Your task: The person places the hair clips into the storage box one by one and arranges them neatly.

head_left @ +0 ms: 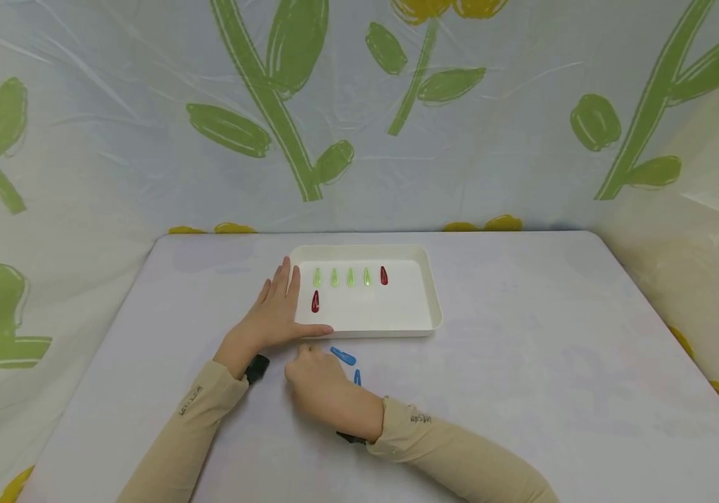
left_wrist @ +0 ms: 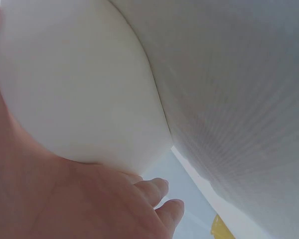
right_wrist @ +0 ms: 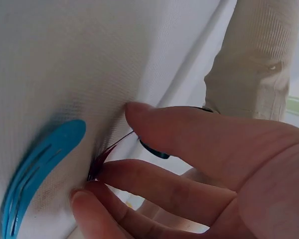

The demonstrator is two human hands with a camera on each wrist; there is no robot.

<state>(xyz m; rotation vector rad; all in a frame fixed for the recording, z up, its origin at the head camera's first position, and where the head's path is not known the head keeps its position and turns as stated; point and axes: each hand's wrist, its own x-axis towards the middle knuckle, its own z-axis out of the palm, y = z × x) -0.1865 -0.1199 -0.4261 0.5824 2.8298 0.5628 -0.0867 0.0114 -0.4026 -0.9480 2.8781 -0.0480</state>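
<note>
A white tray (head_left: 397,307) holds a row of several pale green snap hair clips (head_left: 351,277), with a dark red hair clip (head_left: 383,275) at the row's right end. Below the row's left end lies another dark red hair clip (head_left: 315,301). My left hand (head_left: 274,311) rests against the tray's left side, fingers straight and thumb along the near rim. Just in front of the tray, my right hand (head_left: 324,384) has its thumb and fingers around a dark red hair clip (right_wrist: 104,157) at the tabletop. Beside it lies a blue hair clip (right_wrist: 42,169).
Two blue clips lie on the table near the right hand: one close to the tray's front edge (head_left: 343,355), the other partly hidden by the right wrist (head_left: 357,377). A pale cloth covers the table (head_left: 523,363). Behind stands a leaf-patterned curtain (head_left: 491,154).
</note>
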